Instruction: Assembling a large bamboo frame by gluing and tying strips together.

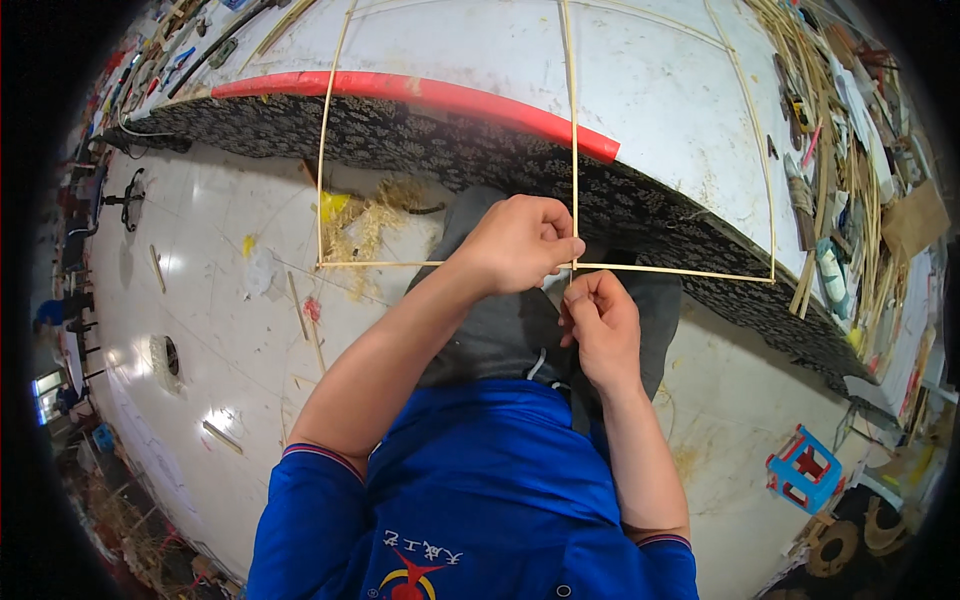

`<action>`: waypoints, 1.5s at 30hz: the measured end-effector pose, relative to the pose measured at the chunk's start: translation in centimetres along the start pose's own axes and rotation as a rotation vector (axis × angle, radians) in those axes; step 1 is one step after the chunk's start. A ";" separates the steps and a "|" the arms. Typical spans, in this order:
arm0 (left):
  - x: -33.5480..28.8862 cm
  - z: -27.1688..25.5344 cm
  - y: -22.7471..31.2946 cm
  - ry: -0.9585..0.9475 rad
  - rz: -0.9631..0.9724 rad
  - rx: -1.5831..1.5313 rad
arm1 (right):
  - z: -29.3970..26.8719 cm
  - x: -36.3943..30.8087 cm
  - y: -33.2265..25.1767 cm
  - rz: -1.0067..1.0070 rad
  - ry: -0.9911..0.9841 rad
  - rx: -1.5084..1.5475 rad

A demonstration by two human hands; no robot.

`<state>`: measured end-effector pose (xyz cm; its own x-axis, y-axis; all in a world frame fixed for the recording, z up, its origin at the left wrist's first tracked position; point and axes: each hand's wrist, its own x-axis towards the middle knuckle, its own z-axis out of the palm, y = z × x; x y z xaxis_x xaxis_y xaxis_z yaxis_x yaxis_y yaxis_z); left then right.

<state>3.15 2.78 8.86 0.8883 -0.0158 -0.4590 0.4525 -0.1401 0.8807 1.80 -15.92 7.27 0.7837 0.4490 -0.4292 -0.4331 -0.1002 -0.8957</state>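
Note:
A frame of thin pale strips, which look like bamboo (680, 271), extends from my lap out over the table. One strip runs crosswise near me, and a middle strip (573, 120) meets it at a joint by my fingers. My left hand (520, 245) is closed, with thumb and fingertips pinching the middle strip just above that joint. Right below the joint, my right hand (605, 330) is closed in a pinch with its fingers curled. What lies between those fingertips is too small to make out.
Red padding (430, 95) lines part of the white table's (660, 100) near edge, above a dark patterned cloth (400, 135). Bundled strips and tools (800, 110) lie at the right. A blue and red stool (806, 470) stands on the floor, where shavings (365, 235) and offcuts are scattered.

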 end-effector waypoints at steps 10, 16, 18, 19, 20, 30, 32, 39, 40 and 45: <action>0.3 0.1 -0.8 0.041 0.073 0.048 | -0.3 0.3 -5.6 -0.279 -0.010 -0.740; 0.2 0.0 -0.7 0.062 0.062 0.071 | -1.4 2.6 -9.1 -0.467 -0.212 -1.209; 0.2 0.1 -0.7 0.063 0.056 0.084 | -1.8 3.4 -9.8 -0.477 -0.246 -1.253; 0.2 0.1 -0.6 0.058 0.048 0.068 | -1.9 3.7 -10.0 -0.482 -0.277 -1.291; 0.1 0.1 -0.5 0.053 0.039 0.052 | -2.1 4.1 -10.0 -0.467 -0.290 -1.313; 0.4 -0.1 -0.5 0.024 -0.006 0.051 | -2.2 6.7 -10.1 -0.363 -0.406 -1.395; 0.3 -0.2 -0.4 0.019 -0.002 0.114 | -2.3 7.4 -10.1 -0.235 -0.450 -1.399; 0.5 0.1 -0.6 0.001 0.025 0.198 | -2.7 8.7 -9.5 -0.187 -0.539 -1.333; 0.4 0.1 -0.5 0.001 0.028 0.202 | -2.7 8.6 -9.6 -0.190 -0.535 -1.331; 0.0 -0.1 -0.9 -0.010 0.052 0.086 | -1.8 4.6 -10.1 -0.494 0.037 -1.338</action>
<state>2.73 2.98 8.05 0.9094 -0.0348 -0.4145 0.3973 -0.2229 0.8902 10.62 -14.45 14.10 0.7477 0.6633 -0.0302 0.6065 -0.7008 -0.3756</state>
